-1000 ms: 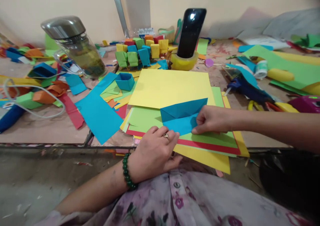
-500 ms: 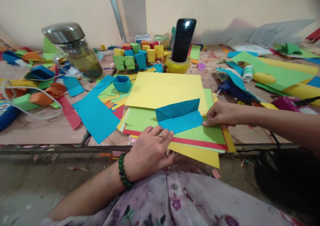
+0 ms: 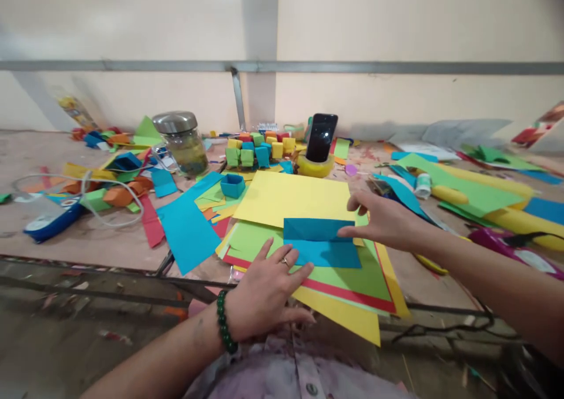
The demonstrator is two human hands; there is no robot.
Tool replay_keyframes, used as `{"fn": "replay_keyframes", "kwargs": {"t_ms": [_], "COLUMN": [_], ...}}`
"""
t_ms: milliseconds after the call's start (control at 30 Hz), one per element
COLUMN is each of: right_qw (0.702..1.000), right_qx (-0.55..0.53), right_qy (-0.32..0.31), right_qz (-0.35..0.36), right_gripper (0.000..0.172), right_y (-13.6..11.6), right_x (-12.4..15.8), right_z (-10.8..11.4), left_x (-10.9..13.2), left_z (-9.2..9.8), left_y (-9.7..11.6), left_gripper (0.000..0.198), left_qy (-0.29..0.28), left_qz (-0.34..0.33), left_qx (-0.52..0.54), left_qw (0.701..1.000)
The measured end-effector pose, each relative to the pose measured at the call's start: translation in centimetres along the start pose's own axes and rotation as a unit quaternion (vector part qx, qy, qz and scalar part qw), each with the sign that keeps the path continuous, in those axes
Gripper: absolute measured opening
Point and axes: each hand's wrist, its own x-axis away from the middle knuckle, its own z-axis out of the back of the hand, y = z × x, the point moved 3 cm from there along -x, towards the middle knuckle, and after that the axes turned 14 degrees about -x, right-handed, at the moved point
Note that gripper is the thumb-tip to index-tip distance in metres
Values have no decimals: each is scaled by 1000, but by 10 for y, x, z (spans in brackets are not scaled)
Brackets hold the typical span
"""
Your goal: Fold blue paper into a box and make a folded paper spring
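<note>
A folded blue paper (image 3: 324,246) lies on a stack of green, red and yellow sheets (image 3: 352,281) at the table's near edge. My left hand (image 3: 264,290), with a ring and a green bead bracelet, lies flat with fingers spread, fingertips pressing the blue paper's lower left corner. My right hand (image 3: 383,220) hovers open over the paper's upper right corner, index fingertip touching its top fold. A large yellow sheet (image 3: 293,196) lies just behind.
Behind stand a small blue paper box (image 3: 232,185), a cluster of coloured paper cubes (image 3: 258,148), a black phone in a yellow tape roll (image 3: 321,143), and a lidded glass jar (image 3: 183,142). Paper scraps, a white cord and rolled sheets cover both sides.
The view has tilted up and back. My right hand has left the paper's right edge and risen to its top right corner, fingers spread. The upper flap now lies flatter. My left hand has stayed.
</note>
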Motion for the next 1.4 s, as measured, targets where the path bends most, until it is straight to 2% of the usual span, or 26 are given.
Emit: {"fn": "replay_keyframes", "kwargs": {"t_ms": [33,67,167,233,333,400,467,567,633,667,733,800,833,867,900,933,967,1000,1067,1100,1133,1200,1267,1400], "right_qw": [1000,999,983,958,913,884,846,756,700,686,696,736,748,766,792,821,853,883,938,948,952,955,964,949], "right_qx": [-10,-31,-136,-225,-350,-397,-461,-592,-658,-675,-667,-592,-535,-472,-424,-397,-380,-369,-325,-305,-288,-249,-194,-160], "right_qy": [20,12,-122,-163,-105,-71,-59,-31,-31,-46,-113,-245,-331,-386,-404,-387,-335,-270,-111,-91,-100,-152,-169,-271], "right_qz": [1,-5,-26,-72,-181,-234,-263,-278,-277,-269,-239,-219,-211,-203,-174,-140,-126,-106,-36,-7,15,53,68,5], "right_gripper": [55,57,52,45,42,42,45,52,49,45,34,28,31,35,34,34,37,40,36,32,32,35,35,34], "right_y": [-1,-1,1,1,0,-3,-8,-19,-27,-32,-39,-41,-40,-35,-30,-25,-19,-16,-16,-21,-27,-40,-50,-56], "right_x": [-4,-7,-11,-7,6,19,32,54,69,76,91,107,115,120,121,117,110,100,74,62,49,24,0,-37], "right_z": [1,0,-15,-23,-29,-34,-42,-58,-67,-70,-70,-61,-53,-42,-28,-14,0,12,26,23,14,-11,-36,-71], "left_x": [-1,-2,-5,-6,-7,-8,-12,-19,-23,-22,-17,-7,-1,4,8,10,10,7,-1,-5,-8,-8,-4,8], "left_z": [0,-1,-1,2,13,20,24,24,22,22,23,27,29,30,29,27,23,18,6,2,-1,-2,1,1], "left_y": [-3,-6,-16,-22,-20,-8,9,32,38,38,36,33,31,29,25,22,17,13,4,1,0,2,6,10], "left_gripper": [72,72,77,81,82,77,72,68,56,48,35,32,31,31,31,30,29,29,31,33,36,52,64,56], "left_qy": [1,1,6,17,42,62,81,95,99,109,144,195,224,252,275,297,303,282,197,141,91,32,18,23], "left_qz": [-4,-7,-2,26,87,106,92,61,64,68,64,31,6,-22,-50,-76,-94,-102,-92,-78,-64,-42,-29,3], "left_qx": [1,3,2,-11,-30,-33,-29,-28,-43,-54,-69,-71,-69,-69,-71,-76,-86,-97,-100,-91,-71,-21,21,70], "left_qw": [1000,1000,1000,999,995,992,992,993,992,990,985,978,972,965,958,949,944,949,971,983,991,998,999,997]}}
